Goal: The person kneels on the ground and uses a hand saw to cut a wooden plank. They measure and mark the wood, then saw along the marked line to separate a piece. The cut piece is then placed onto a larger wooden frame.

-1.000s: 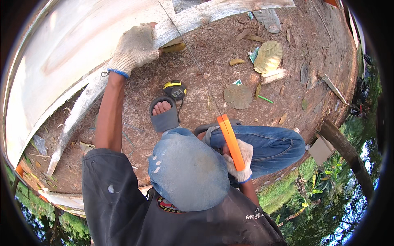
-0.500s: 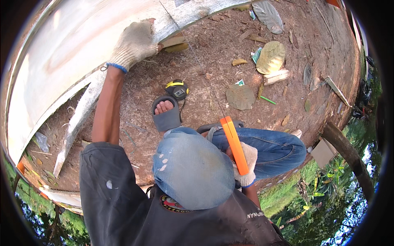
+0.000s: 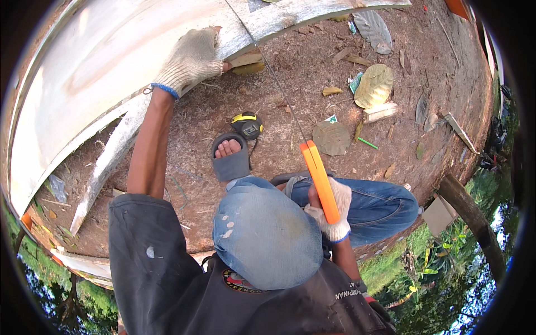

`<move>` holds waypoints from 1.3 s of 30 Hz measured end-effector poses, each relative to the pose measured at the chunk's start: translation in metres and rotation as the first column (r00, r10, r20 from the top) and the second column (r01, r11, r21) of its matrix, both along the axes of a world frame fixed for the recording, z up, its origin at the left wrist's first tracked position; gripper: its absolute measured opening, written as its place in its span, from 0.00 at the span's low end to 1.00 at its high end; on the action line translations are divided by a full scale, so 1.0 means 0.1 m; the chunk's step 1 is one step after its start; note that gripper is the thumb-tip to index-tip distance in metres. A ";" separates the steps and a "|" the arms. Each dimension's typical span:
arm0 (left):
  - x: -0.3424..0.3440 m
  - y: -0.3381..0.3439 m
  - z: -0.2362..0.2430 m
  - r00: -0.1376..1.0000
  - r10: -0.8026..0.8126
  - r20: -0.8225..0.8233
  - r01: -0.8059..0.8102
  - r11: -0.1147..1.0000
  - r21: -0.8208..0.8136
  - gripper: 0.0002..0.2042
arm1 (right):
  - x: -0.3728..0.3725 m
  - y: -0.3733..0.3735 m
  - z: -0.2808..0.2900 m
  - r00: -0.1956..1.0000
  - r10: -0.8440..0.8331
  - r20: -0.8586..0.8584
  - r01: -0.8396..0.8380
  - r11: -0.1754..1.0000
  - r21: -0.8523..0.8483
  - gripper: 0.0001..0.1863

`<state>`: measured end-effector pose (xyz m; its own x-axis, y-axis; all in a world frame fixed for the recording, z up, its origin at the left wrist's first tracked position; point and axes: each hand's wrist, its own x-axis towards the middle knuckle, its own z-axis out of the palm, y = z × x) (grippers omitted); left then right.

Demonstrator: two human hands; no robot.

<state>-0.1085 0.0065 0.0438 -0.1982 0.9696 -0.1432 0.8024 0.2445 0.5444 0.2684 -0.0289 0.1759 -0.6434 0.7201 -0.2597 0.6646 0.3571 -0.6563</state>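
At the far left, a scrap of clear plastic [image 3: 57, 188] lies on the dirt floor [image 3: 195, 134]. Beside it, a whitish strip of wood [image 3: 103, 167] slants up toward a broad pale board [image 3: 95, 84], which fills the upper left. The person's left hand [image 3: 190, 58], in a knitted glove with a blue cuff, is bent over the board's near edge, partly curled, with the thumb just past that edge; whether the fingers grip or only press cannot be told. Next come a sandalled foot [image 3: 228, 148] and, just above it, a black-and-yellow tape measure [image 3: 247, 125]. Farther right, a handsaw with an orange handle [image 3: 320, 181] slants across the middle, its thin blade [image 3: 268, 66] reaching up over the wood at the board's edge. The gloved right hand [image 3: 336, 206] is closed round the handle, above the denim-clad right leg [image 3: 379, 209]. Beyond lie a round brown leaf [image 3: 331, 138], a thin green stick [image 3: 368, 143], a short wood block [image 3: 381, 113] and a larger yellowish leaf [image 3: 373, 86].
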 end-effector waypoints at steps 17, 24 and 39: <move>0.17 0.22 0.22 0.996 -0.039 0.081 0.047 0.994 -0.100 0.25 | -0.91 0.75 -0.51 0.987 -0.079 -0.143 0.079 0.997 -0.001 0.10; 0.02 -0.18 0.20 0.996 0.083 0.040 -0.076 0.985 -0.155 0.29 | 0.46 -0.30 0.36 0.987 0.015 0.160 -0.002 0.997 -0.078 0.10; -0.06 -0.09 0.18 0.997 0.055 0.060 -0.045 0.985 -0.168 0.29 | 0.27 -0.15 0.33 0.997 -0.024 0.068 0.029 0.996 -0.081 0.05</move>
